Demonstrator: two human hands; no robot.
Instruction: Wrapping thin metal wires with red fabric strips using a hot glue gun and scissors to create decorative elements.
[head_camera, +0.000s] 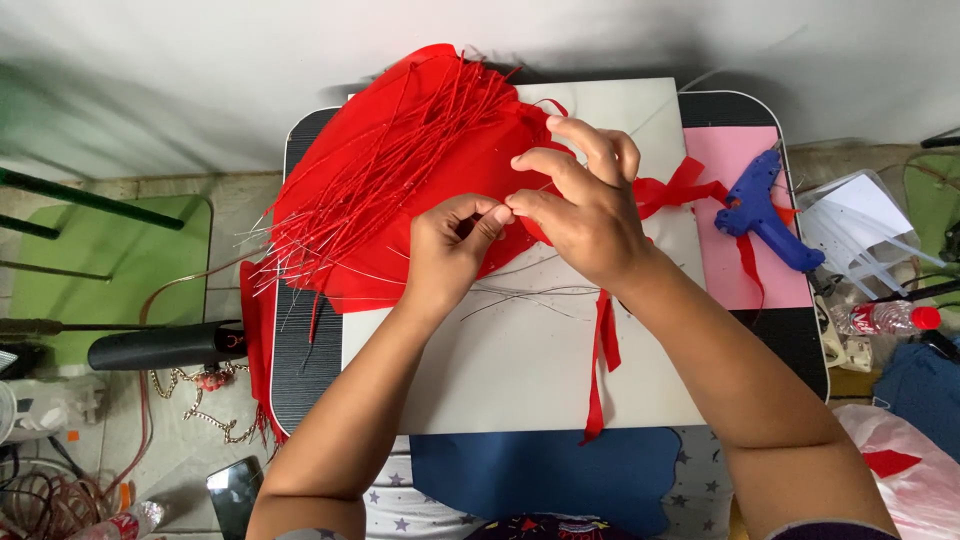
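Left hand (455, 240) and right hand (580, 205) pinching red ribbon (603, 350) together at counter (520, 390) centre; red wires (390, 170) lying toward far left corner; blue glue gun (765, 210) resting near right edge.

Both hands' fingertips together on red fabric (400, 170) beside a blue glue gun (765, 210).

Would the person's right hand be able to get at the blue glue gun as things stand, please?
Probably yes: the glue gun lies uncovered on the pink sheet just beside the right hand, with only loose red ribbon between; the hand is busy pinching, though.
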